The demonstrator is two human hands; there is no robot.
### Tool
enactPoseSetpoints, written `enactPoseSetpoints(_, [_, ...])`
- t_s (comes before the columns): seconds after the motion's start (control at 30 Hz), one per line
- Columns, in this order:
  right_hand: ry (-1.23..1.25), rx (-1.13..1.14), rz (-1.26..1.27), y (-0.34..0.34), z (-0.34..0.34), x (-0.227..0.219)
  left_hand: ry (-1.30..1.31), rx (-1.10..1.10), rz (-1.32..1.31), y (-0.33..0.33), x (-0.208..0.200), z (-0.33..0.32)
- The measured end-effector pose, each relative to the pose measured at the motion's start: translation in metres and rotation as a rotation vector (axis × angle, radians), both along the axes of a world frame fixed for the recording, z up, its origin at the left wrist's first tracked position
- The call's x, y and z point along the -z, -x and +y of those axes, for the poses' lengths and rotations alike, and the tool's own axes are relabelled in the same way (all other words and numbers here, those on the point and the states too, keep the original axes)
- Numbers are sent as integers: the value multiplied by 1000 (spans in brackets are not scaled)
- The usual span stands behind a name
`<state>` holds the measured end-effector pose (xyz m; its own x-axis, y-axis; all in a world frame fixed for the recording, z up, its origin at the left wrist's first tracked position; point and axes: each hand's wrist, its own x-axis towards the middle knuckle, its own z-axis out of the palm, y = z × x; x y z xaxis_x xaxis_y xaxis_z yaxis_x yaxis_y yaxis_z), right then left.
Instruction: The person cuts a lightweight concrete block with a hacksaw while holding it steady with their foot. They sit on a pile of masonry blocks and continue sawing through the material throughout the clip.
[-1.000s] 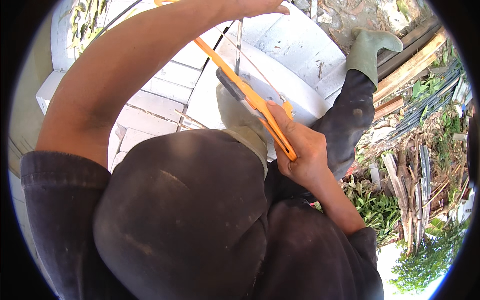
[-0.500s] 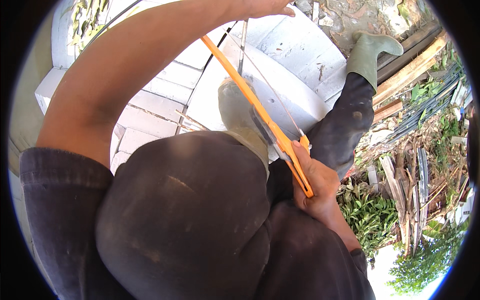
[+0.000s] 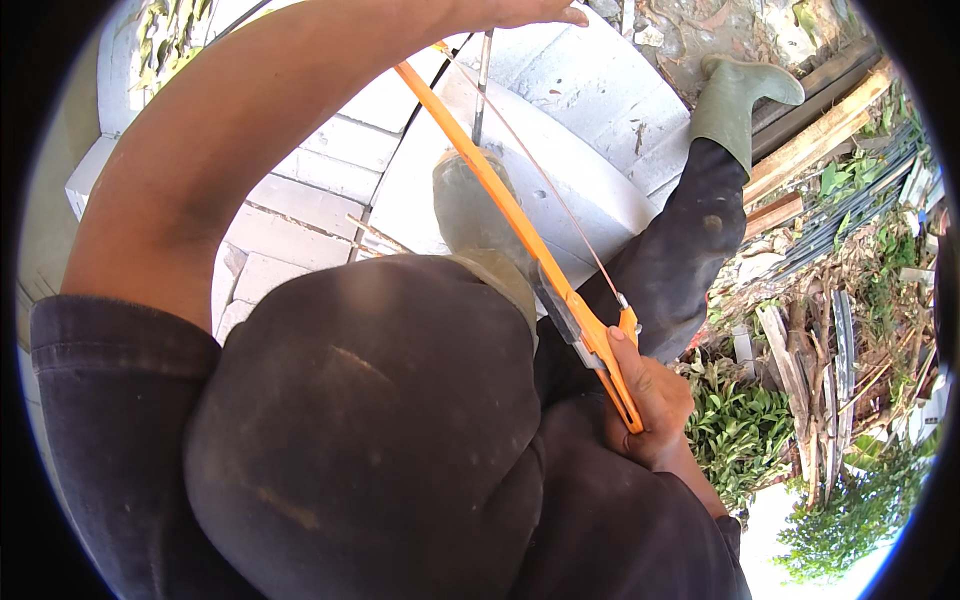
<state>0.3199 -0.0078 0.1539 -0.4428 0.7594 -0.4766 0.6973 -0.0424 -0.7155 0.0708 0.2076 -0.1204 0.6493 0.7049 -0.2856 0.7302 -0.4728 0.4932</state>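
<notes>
Outdoors, pale concrete blocks point(image 3: 600, 90) lie under a kneeling person. The right hand point(image 3: 645, 400) grips the orange bow saw point(image 3: 520, 235), whose blade crosses a block; sawing looks underway. Next stroke needs steady bracing from the left hand point(image 3: 520, 12), laid flat above.

I am outdoors on a small building site beside a garden. White masonry blocks point(image 3: 590, 90) are stacked in courses under my knee, timber planks point(image 3: 820, 130) and bundled rods point(image 3: 850, 215) lie on the bare ground, green weeds point(image 3: 735, 425) grow among the scrap, and I wear rubber boots point(image 3: 735, 100).
</notes>
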Motion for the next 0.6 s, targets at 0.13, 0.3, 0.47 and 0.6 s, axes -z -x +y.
enactPoseSetpoints(0.13, [-50, -95, 89, 23, 16, 50, 57, -53, 54, 8, -3, -11])
enactPoseSetpoints(0.3, [-26, 2, 123, 49, 24, 76, 81, -62, 59, 1, -3, -11])
enactPoseSetpoints(0.47, [7, -26, 9, -2, -3, 1, 43, -3, 20, 4, 0, -8])
enactPoseSetpoints(0.6, [-64, -68, 142, 48, 30, 81, 64, -34, 53, 5, 2, -4])
